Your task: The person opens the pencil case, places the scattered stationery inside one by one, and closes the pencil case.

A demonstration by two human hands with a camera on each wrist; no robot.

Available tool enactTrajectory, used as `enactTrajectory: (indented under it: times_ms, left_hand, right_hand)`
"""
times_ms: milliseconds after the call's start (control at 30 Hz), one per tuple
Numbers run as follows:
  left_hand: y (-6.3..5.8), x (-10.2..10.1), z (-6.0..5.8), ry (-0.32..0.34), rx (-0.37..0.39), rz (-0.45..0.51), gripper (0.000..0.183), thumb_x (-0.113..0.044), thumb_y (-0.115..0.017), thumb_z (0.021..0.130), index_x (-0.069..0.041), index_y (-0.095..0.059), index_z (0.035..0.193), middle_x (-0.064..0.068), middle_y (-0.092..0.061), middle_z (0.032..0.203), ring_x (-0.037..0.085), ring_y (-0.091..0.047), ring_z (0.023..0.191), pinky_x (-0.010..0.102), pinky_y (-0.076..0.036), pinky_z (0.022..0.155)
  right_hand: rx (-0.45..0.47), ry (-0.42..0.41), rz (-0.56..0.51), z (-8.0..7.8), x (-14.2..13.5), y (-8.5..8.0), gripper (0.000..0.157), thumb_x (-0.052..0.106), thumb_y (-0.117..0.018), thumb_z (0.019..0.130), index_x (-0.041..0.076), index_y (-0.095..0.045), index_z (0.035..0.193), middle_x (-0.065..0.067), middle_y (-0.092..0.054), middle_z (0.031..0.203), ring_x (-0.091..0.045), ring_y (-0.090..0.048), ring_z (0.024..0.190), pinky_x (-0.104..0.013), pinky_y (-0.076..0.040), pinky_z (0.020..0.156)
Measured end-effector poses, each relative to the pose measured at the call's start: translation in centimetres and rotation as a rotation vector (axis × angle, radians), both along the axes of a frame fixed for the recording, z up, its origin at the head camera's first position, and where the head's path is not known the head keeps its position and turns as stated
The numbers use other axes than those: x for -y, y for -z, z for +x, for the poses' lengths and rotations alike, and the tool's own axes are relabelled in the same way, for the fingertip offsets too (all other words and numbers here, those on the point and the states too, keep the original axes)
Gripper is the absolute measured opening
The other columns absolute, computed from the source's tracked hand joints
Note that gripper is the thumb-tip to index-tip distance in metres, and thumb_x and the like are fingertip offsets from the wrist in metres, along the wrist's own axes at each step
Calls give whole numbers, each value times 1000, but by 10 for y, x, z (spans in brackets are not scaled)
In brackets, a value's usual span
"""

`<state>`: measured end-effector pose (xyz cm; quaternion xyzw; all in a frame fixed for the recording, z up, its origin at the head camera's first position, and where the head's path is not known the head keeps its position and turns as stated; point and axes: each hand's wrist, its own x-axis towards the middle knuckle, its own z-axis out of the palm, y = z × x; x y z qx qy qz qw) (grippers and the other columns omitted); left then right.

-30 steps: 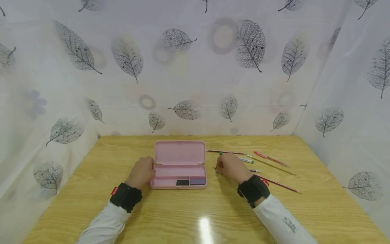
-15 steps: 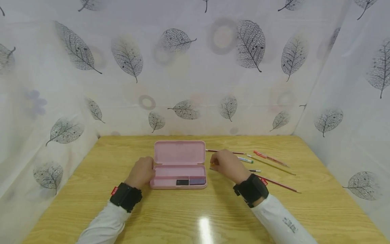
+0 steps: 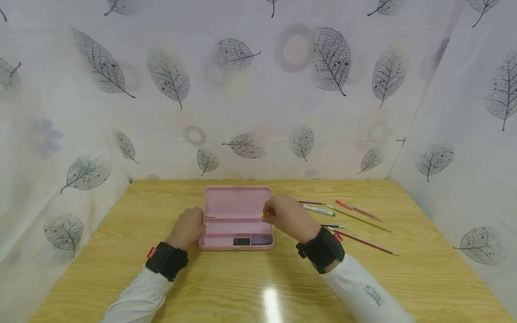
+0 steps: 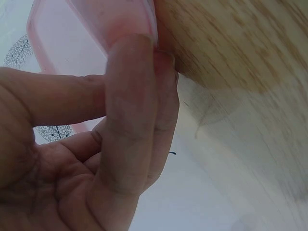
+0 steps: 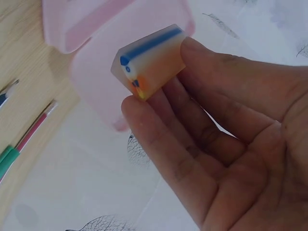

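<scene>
A pink pencil case (image 3: 238,202) lies with its lid raised at the table's centre. At its left end, my left hand (image 3: 187,229) holds the side wall; in the left wrist view, thumb and fingers (image 4: 129,96) meet at the pink wall (image 4: 127,21). Over the case's right end, my right hand (image 3: 292,218) pinches a small eraser (image 5: 156,57), translucent with a blue stripe, white and orange. Its thumb is on one end and its fingertips on the other. In the case's front row sit a black block (image 3: 241,242) and a purple block (image 3: 261,240).
Right of the case lie a dark red pencil (image 3: 369,244), a yellow pencil (image 3: 363,218), an orange-red pen (image 3: 357,209), a green-tipped pen (image 3: 319,210) and other pencils. Leaf-printed sheeting (image 3: 250,112) encloses the wooden table (image 3: 226,287) at the back and sides.
My right hand has lifted the eraser off the table and carried it left, over the case's right end. The left hand has stayed on the case.
</scene>
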<state>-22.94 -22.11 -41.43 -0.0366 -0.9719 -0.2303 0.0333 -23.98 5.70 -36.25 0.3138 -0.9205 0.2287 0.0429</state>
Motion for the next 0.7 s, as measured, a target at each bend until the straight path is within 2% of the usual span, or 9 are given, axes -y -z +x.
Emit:
enactTrajectory:
  times_ms: [267, 533, 700]
  left_hand:
    - [-2, -1, 1, -6, 22, 13, 13, 7, -59, 78, 1, -55, 68, 8, -52, 62, 21, -49, 52, 30, -38, 45]
    - [-1, 0, 2, -10, 27, 9, 13, 7, -59, 78, 0, -55, 67, 8, -52, 63, 21, -49, 53, 31, -38, 45]
    - [0, 0, -1, -9, 26, 9, 13, 7, -59, 78, 0, -55, 68, 8, -52, 63, 21, -49, 53, 30, -37, 45]
  right_hand:
    - [48, -60, 2, 7, 22, -7, 11, 11, -74, 85, 4, -75, 92, -5, -70, 81, -14, -59, 69, -33, -55, 63]
    - [-18, -93, 56, 12, 44, -3, 10, 15, -75, 84, 7, -76, 91, -3, -70, 81, -12, -59, 71, -31, -56, 67]
    - [-26, -93, 73, 15, 50, -1, 9, 14, -76, 83, 7, -75, 90, -2, -70, 82, -13, -58, 74, -31, -56, 70]
